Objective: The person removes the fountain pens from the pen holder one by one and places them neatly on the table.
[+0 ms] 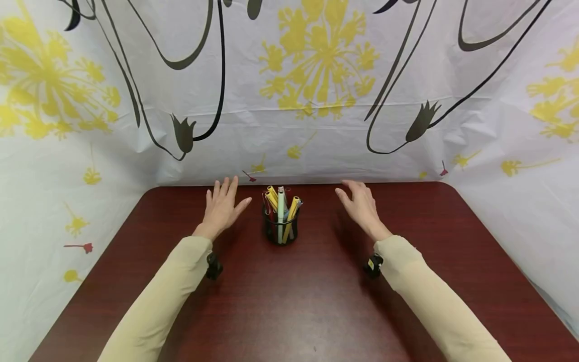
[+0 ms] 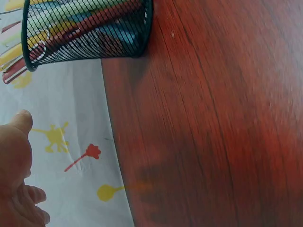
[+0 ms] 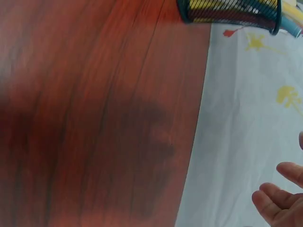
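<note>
A black mesh pen cup [image 1: 281, 232] stands upright near the back of the table, filled with several pens and markers. Among them are a pale green marker [image 1: 281, 206] and a yellow marker [image 1: 290, 221]. To the cup's left, my left hand [image 1: 220, 208] hovers with spread fingers, its thumb pointing towards the cup. My right hand [image 1: 360, 205] is on the other side, fingers loosely bent and holding nothing. Both hands are apart from the cup. In the left wrist view the cup's mesh side [image 2: 90, 35] shows close by; only its rim end appears in the right wrist view.
The dark red wooden table [image 1: 289, 301] has rounded back corners. Behind it and along both sides hangs a white sheet [image 1: 253, 130] with yellow flowers and grey stems. A small black device [image 1: 213, 266] sits on the left wrist and another [image 1: 373, 265] on the right.
</note>
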The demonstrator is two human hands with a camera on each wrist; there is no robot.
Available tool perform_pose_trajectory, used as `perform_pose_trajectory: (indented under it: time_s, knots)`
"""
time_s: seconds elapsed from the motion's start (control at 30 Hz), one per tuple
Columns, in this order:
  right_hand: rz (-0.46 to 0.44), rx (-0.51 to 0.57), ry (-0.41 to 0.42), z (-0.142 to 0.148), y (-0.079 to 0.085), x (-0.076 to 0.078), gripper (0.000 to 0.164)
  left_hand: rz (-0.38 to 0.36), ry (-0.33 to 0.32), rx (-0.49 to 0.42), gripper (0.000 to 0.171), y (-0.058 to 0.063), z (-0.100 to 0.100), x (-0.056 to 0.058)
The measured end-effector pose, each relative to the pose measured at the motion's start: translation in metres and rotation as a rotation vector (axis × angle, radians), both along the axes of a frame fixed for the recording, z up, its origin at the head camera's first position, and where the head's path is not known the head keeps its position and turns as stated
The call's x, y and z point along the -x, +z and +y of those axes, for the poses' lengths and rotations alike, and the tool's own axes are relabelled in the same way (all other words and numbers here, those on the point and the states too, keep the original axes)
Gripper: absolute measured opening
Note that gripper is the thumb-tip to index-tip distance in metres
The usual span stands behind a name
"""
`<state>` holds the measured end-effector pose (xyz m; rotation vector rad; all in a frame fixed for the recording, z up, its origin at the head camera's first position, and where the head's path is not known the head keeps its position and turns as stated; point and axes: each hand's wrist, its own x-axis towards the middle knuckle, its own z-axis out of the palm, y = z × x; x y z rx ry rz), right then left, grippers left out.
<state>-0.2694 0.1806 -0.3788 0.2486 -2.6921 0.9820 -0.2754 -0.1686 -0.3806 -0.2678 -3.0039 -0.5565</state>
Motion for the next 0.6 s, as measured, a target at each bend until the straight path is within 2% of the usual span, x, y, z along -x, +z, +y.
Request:
perform_pose_trajectory:
  time_s: [0.23,0.5,0.6]
  knots:
    - [-0.016,0.243,0.027,-0.014,-0.004,-0.012,0.037,-0.030,-0.070,-0.303,0.068,-0.006,0.004,-0.009]
    - [-0.080,0.695,0.052,-0.041,-0.007,-0.025,0.029,-0.057,-0.075,-0.710,0.056,-0.015,0.022,-0.021]
    - [-0.086,0.787,0.059,-0.051,-0.008,-0.029,0.028,-0.093,-0.104,-0.811,0.058,-0.018,0.030,-0.023]
